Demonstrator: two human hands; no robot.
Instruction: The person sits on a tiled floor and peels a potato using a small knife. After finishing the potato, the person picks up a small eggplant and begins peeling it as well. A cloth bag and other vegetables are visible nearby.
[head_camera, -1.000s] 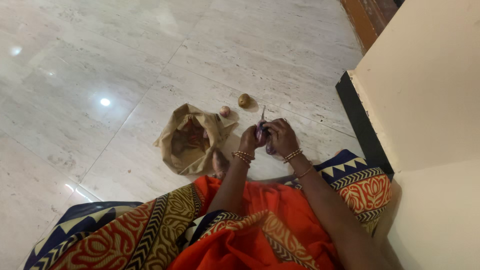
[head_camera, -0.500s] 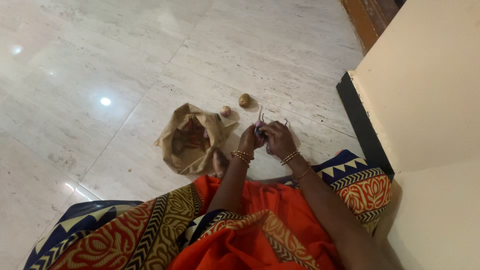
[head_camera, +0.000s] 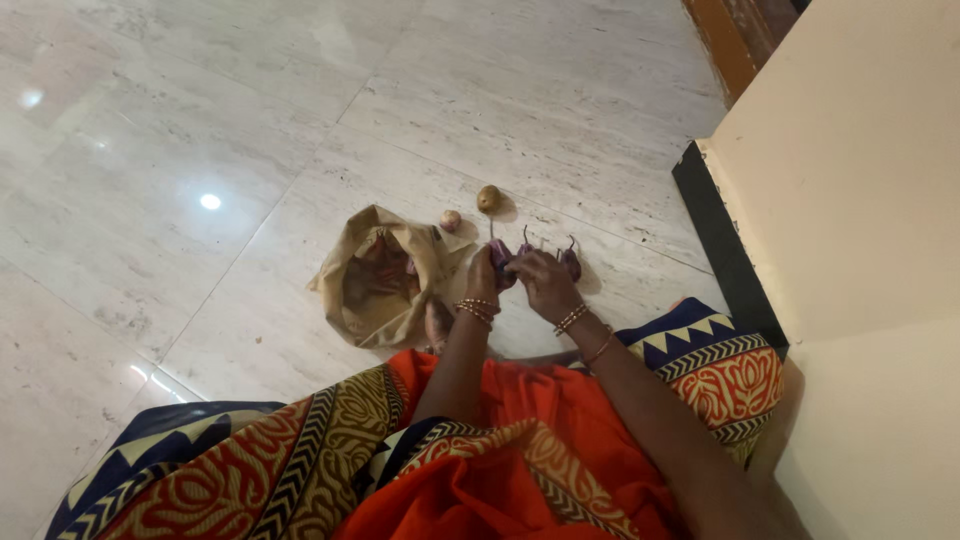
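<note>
Got a crumpled brown paper bag (head_camera: 385, 285) lying open on the pale marble floor (head_camera: 200, 120) in front of me, with two small onions (head_camera: 450, 221) (head_camera: 488, 199) sitting just past its far edge, near each other but not touching. My orange and navy patterned sari (head_camera: 480, 470) fills the bottom of the view. Cream wall (head_camera: 860, 180) with a black skirting strip (head_camera: 715, 245) on my right.

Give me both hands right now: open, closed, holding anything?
Left hand: closed on a small purple onion.
Right hand: fingers curled at the same onion; whether it grips it cannot be told.
</note>
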